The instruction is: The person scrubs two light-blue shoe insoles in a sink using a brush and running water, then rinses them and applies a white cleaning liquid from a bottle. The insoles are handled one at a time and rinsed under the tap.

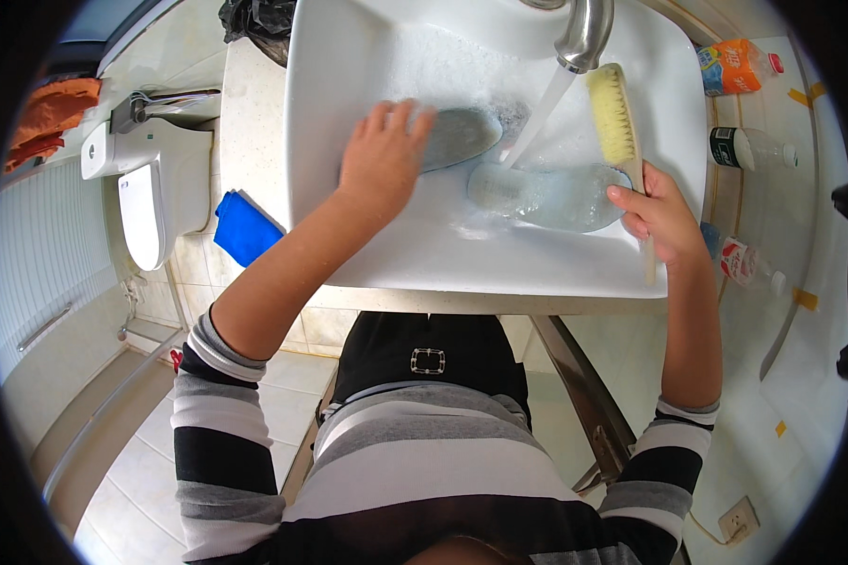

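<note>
Inside the white sink (537,268) are two wet grey-blue shoe insoles. My right hand (661,212) pinches the heel or toe end of one insole (556,196), thumb on top, while the running tap (584,42) pours water near its other end. My left hand (386,155), slightly blurred, has its fingers stretched out beside and partly over the end of the second insole (464,137); it grips nothing that I can see. A scrub brush (612,113) with yellow bristles leans at the sink's right side, its handle passing behind or under my right hand.
Suds lie in the sink's far left part. Bottles, one with an orange label (733,68), stand along the right ledge. A black plastic bag (262,24) and a blue cloth or packet (245,229) are at left, near a white toilet (151,202).
</note>
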A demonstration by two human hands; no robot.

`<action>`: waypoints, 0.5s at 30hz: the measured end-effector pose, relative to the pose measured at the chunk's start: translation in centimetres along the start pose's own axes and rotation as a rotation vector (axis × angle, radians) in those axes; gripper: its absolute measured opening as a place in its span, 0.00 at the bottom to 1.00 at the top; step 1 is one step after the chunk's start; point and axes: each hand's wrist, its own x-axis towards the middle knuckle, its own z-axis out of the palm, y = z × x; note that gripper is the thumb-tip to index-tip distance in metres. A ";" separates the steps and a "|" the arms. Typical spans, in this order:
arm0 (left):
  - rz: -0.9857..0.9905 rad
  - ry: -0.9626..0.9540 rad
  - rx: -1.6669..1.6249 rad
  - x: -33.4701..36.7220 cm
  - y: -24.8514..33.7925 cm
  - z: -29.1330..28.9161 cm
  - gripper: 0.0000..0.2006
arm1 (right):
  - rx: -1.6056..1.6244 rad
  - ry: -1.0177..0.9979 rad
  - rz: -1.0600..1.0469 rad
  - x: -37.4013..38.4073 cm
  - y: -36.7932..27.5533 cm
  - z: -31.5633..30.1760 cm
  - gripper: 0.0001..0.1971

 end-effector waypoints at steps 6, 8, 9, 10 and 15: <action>0.064 -0.387 -1.006 2.3 5.0 0.9 0.27 | 0.332 -0.098 -0.010 -1.0 0.7 -0.1 0.08; -0.025 -0.611 -1.253 2.9 6.2 0.8 0.29 | 0.387 -0.128 -0.031 -1.2 1.1 -0.7 0.06; -0.033 -0.695 -1.274 3.0 6.3 0.7 0.32 | 0.383 -0.125 -0.037 -1.3 1.1 -1.0 0.05; -0.062 -0.744 -1.257 3.1 6.2 0.5 0.31 | 0.387 -0.144 -0.062 -1.4 1.1 -1.1 0.05; -0.164 -0.742 -1.108 2.9 4.7 0.3 0.22 | 0.045 0.102 -0.022 -0.4 1.2 -0.6 0.08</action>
